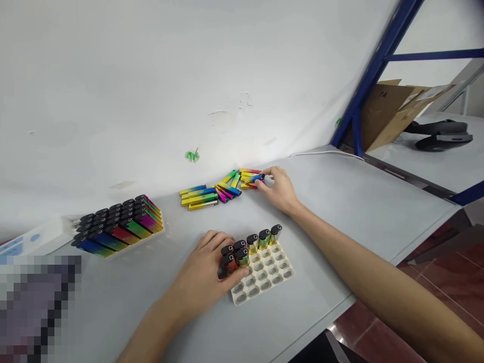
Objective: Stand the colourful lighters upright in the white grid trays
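Note:
A cream slotted tray point(270, 275) lies on the grey table, with several rainbow lighters point(257, 241) standing in its far rows. My left hand point(206, 275) rests on the tray's left edge, fingers curled round the lighters at that corner. My right hand point(279, 189) reaches to the loose pile of rainbow lighters point(223, 189) by the wall, and its fingertips pinch one lighter point(256, 178) at the pile's right end.
A full tray of lighters point(121, 224) lies tilted at the left, next to a white box point(38, 237). A white wall backs the table. A blue rack frame point(372, 75), cardboard point(393, 113) and a black object point(440, 136) stand at the right. The table edge point(378, 275) runs close on the right.

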`<control>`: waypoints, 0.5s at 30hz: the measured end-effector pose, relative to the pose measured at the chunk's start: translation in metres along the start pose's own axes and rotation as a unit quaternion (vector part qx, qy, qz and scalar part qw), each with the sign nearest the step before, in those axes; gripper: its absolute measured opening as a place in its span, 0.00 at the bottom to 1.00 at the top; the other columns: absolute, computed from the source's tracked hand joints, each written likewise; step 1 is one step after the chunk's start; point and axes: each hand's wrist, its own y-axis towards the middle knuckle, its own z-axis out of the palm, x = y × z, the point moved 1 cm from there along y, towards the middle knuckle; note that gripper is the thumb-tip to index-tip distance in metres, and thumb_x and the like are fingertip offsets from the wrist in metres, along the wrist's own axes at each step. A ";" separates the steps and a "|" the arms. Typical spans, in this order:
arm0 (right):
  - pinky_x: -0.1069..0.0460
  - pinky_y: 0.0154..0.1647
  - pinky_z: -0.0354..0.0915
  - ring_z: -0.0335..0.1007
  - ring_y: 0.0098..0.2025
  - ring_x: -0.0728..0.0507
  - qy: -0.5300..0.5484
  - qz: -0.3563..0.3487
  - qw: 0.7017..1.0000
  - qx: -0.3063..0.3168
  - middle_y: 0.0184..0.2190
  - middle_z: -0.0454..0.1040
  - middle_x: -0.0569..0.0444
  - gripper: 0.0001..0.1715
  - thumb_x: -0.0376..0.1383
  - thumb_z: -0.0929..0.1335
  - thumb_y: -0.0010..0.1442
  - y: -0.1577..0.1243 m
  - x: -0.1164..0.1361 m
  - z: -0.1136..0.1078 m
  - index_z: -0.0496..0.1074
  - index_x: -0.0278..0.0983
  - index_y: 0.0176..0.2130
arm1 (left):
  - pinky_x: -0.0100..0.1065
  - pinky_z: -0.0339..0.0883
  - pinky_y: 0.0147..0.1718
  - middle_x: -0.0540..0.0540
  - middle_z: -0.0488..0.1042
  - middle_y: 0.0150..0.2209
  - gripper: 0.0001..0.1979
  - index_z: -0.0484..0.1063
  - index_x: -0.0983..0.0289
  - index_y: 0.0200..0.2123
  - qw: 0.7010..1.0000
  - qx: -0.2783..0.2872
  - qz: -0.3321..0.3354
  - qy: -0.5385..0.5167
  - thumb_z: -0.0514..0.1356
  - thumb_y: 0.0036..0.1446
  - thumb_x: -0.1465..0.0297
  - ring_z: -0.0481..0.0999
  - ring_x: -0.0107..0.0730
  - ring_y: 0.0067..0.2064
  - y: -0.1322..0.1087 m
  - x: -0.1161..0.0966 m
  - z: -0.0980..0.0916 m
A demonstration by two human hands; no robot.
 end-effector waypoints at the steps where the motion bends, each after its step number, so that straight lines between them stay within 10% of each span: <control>1: 0.44 0.49 0.64 0.68 0.47 0.40 0.063 0.028 0.998 0.002 0.44 0.73 0.48 0.12 0.43 0.68 0.59 -0.001 0.002 -0.001 0.69 0.38 0.40 | 0.41 0.68 0.47 0.53 0.72 0.44 0.11 0.70 0.58 0.41 1.000 -0.002 0.001 0.001 0.62 0.57 0.61 0.68 0.41 0.49 0.000 0.000 0.000; 5: 0.50 0.38 0.65 0.71 0.36 0.46 0.212 0.097 0.972 0.009 0.35 0.76 0.54 0.15 0.47 0.67 0.60 -0.004 0.010 -0.006 0.64 0.40 0.39 | 0.42 0.67 0.48 0.53 0.72 0.44 0.11 0.71 0.58 0.41 1.000 -0.003 0.006 0.001 0.62 0.57 0.60 0.67 0.42 0.50 0.000 -0.001 0.000; 15: 0.54 0.25 0.55 0.58 0.24 0.50 0.188 0.093 0.978 0.023 0.31 0.68 0.58 0.18 0.51 0.64 0.63 -0.009 0.011 -0.003 0.65 0.41 0.43 | 0.43 0.66 0.49 0.53 0.72 0.43 0.11 0.71 0.58 0.39 1.000 0.000 0.010 -0.004 0.62 0.58 0.59 0.67 0.41 0.49 0.000 -0.002 0.000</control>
